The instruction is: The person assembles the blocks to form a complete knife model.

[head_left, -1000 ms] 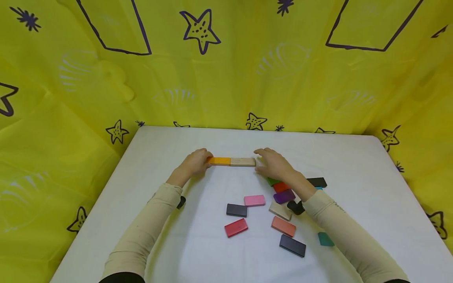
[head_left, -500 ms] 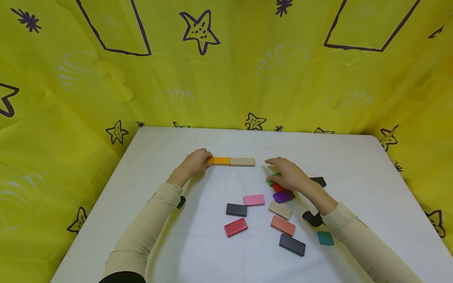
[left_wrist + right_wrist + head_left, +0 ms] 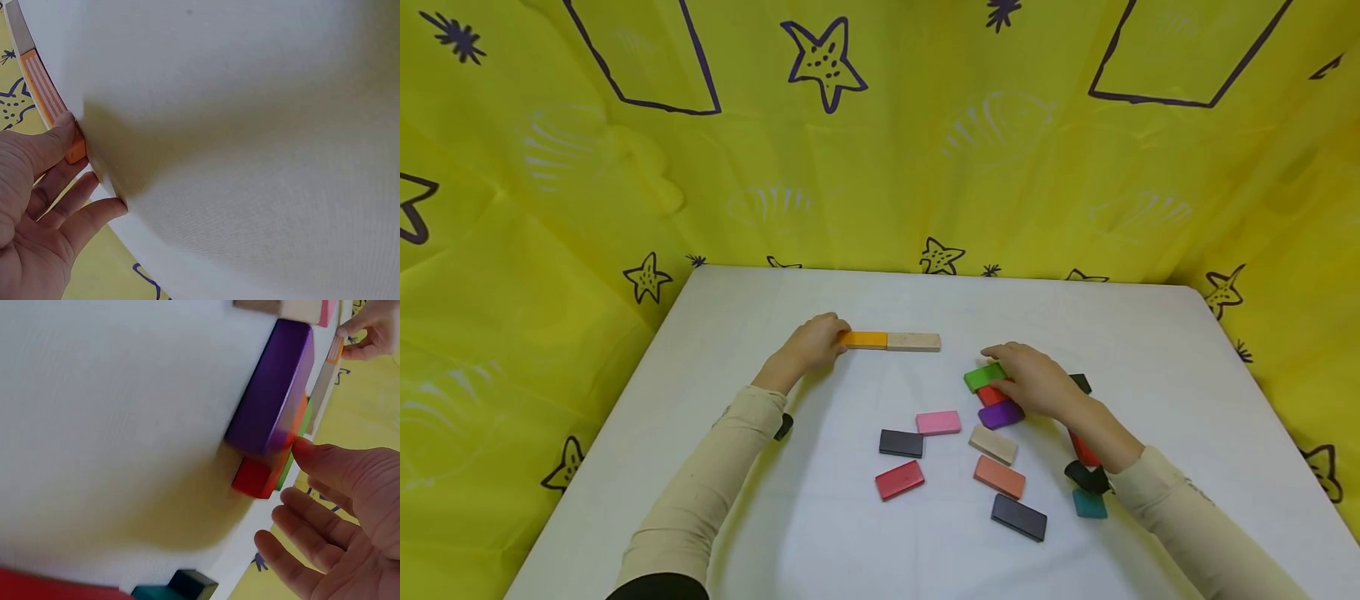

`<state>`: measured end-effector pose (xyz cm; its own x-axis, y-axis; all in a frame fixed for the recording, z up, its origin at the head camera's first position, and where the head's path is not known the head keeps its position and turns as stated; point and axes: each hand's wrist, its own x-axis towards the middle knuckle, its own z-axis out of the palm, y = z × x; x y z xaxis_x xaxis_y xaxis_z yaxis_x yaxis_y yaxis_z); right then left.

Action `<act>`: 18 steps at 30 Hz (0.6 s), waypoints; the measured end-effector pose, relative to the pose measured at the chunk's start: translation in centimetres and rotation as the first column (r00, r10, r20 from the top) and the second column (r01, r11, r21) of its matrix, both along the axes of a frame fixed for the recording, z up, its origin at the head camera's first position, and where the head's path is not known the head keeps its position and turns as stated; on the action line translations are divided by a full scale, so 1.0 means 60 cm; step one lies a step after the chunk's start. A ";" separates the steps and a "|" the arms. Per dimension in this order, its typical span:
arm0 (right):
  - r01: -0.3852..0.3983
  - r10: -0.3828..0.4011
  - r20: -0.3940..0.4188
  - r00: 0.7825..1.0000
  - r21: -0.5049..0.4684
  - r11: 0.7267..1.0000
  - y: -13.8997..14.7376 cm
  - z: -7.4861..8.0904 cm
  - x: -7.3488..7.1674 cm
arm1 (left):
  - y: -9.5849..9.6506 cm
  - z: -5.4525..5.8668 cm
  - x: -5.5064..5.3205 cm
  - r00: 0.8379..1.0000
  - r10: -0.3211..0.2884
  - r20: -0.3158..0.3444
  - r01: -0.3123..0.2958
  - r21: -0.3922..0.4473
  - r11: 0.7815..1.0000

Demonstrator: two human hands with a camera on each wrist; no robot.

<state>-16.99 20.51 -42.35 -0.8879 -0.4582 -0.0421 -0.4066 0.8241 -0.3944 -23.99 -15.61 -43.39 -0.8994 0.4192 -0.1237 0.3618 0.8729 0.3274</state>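
1. I see the left hand (image 3: 808, 345) pinching 1 orange rectangular wooden block (image 3: 868, 340); the right hand (image 3: 1033, 378), fingers apart, sits beside 1 green rectangular block (image 3: 983, 377), contact unclear.
2. The orange block abuts 1 pale wooden bar (image 3: 913, 342), short of the white table's (image 3: 865, 292) far edge.
3. Nearer me: 1 pink rectangular block (image 3: 938, 423), 1 purple rectangular block (image 3: 1002, 414).

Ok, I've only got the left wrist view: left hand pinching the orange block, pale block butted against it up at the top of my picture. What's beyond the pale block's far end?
Observer: A gap, then the green block; in the head view nothing touches that end of the pale block.
Operator: And where's the right hand?
Observer: Right by the green block, thumb close to the bright red block lying between the green and the purple block. I can't tell whether the thumb touches it.
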 end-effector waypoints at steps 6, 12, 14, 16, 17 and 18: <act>0.018 -0.018 -0.018 1.000 0.017 1.000 0.001 0.001 -0.004 | 0.000 0.001 -0.001 1.000 0.001 0.008 -0.001 -0.004 1.000; -0.002 0.002 -0.013 1.000 0.011 1.000 -0.003 -0.004 -0.013 | 0.001 0.002 -0.001 1.000 0.006 0.010 -0.006 -0.005 1.000; 0.000 0.000 -0.001 1.000 0.006 1.000 -0.005 -0.006 -0.016 | 0.001 0.002 0.000 1.000 0.003 0.006 -0.002 -0.003 1.000; 0.004 -0.003 0.012 1.000 -0.003 1.000 -0.006 -0.007 -0.019 | 0.001 0.001 0.001 1.000 -0.003 -0.001 0.003 0.002 1.000; 0.006 -0.005 0.019 1.000 -0.012 1.000 -0.006 -0.007 -0.020 | 0.001 0.001 0.001 1.000 -0.004 -0.004 0.004 0.005 1.000; 0.008 -0.007 0.027 1.000 -0.022 1.000 -0.006 -0.007 -0.021 | 0.001 0.001 0.001 1.000 -0.006 -0.008 0.006 0.007 1.000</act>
